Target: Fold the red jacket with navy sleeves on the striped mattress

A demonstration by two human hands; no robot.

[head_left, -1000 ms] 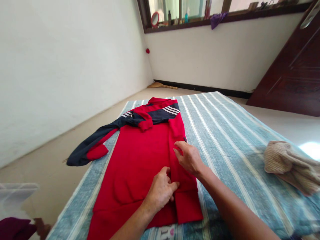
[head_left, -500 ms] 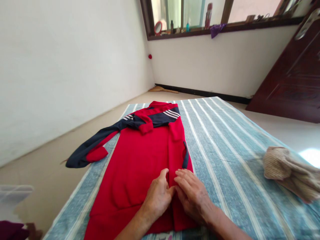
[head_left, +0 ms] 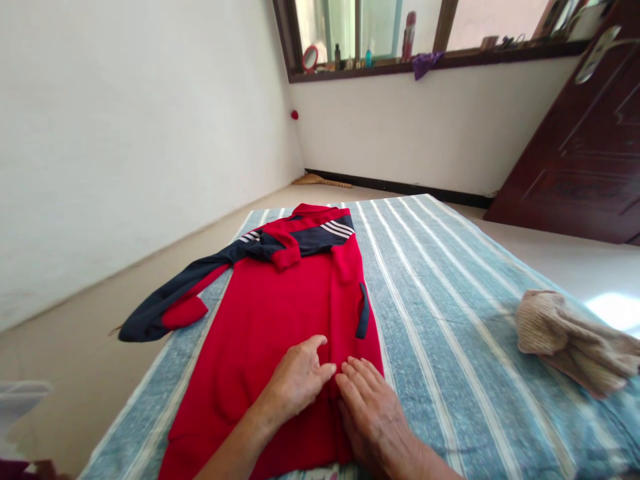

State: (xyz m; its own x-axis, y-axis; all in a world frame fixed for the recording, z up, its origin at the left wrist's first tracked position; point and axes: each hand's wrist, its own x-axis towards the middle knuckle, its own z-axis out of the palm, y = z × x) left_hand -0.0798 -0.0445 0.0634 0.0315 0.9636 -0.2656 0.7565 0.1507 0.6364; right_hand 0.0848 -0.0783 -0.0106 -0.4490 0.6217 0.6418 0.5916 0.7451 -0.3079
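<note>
A red jacket (head_left: 270, 320) with navy shoulders and white stripes lies spread on a striped bed cover. Its right side is folded inward, making a long strip with a navy pocket edge (head_left: 363, 310). The navy left sleeve (head_left: 165, 303) reaches out past the cover's edge, its red cuff bent back. My left hand (head_left: 300, 375) rests on the red cloth beside the fold, thumb and forefinger apart, the other fingers partly hidden. Over the folded strip near the hem, my right hand (head_left: 369, 405) lies flat with fingers stretched out.
A beige knitted garment (head_left: 570, 337) lies bunched at the right on the blue striped cover (head_left: 440, 320). A dark red door (head_left: 575, 153) stands beyond it. Along the windowsill (head_left: 380, 70) are a mirror, bottles and a purple cloth. A translucent plastic item (head_left: 23, 400) shows at lower left.
My right hand has slid along the folded strip toward the hem, uncovering more of the navy pocket edge. My left hand has parted slightly from it. The view has shifted a little.
</note>
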